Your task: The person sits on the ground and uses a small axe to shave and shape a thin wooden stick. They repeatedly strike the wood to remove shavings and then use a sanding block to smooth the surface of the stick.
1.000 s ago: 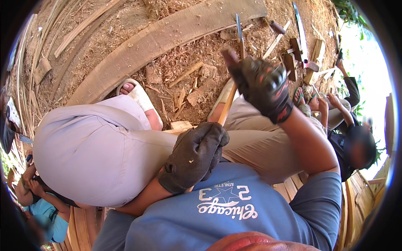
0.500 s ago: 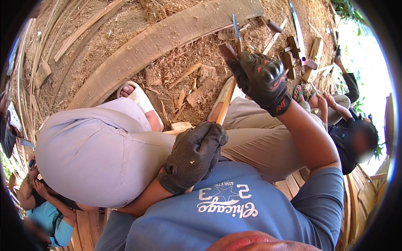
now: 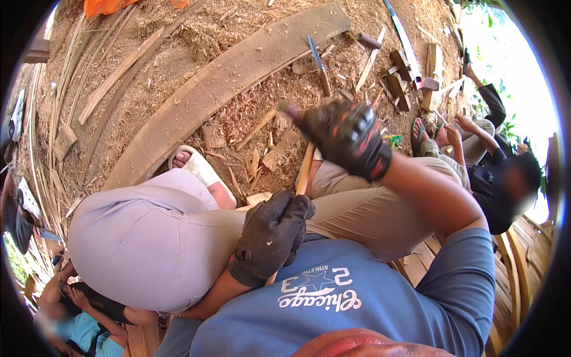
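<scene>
My left hand (image 3: 270, 238), in a black glove, is closed around a narrow pale wooden strip (image 3: 306, 171) against my lap. The strip slants up and away between my knees, and its far end passes out of sight near my other hand. My right hand (image 3: 348, 135), in a black glove with red marks, hovers above my right leg beyond the left one. It is closed on a brown-handled tool (image 3: 289, 110). Only a blurred brown end sticks out to the left of the fist; the rest of the tool is hidden.
Shavings cover the ground. A long curved plank (image 3: 226, 77) lies beyond my feet. A knife (image 3: 319, 66), a mallet (image 3: 369, 41) and a long blade (image 3: 404, 38) lie farther off. People sit at the right (image 3: 493, 184) and lower left (image 3: 89, 321).
My right hand has come down and left, nearer my left hand, with the brown handle end swinging lower. My left hand keeps its hold on the strip. The whole view has shifted slightly.
</scene>
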Action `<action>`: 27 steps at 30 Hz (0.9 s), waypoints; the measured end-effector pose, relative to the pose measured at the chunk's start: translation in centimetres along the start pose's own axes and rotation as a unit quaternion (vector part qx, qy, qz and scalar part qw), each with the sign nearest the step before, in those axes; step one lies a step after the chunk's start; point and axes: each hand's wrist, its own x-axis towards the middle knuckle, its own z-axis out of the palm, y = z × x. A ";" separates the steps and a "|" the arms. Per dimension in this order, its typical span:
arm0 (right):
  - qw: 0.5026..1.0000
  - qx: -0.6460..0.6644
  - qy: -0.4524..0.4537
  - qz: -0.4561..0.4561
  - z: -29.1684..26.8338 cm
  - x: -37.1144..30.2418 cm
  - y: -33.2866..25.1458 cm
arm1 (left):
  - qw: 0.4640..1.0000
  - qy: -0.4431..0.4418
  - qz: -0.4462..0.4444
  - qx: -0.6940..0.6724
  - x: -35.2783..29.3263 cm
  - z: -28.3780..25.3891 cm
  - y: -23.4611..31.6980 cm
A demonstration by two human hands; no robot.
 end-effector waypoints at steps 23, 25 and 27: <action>0.896 0.390 0.046 0.210 -2.2 1.4 5.9 | 0.984 -0.056 0.080 -0.147 -0.7 0.0 -1.0; 0.906 0.367 0.035 0.206 -3.2 1.8 5.1 | 0.982 -0.060 0.083 -0.157 -0.6 -0.1 -1.0; 0.897 0.377 0.074 0.217 -2.6 1.1 4.2 | 0.979 -0.069 0.089 -0.170 -0.5 -0.3 -1.1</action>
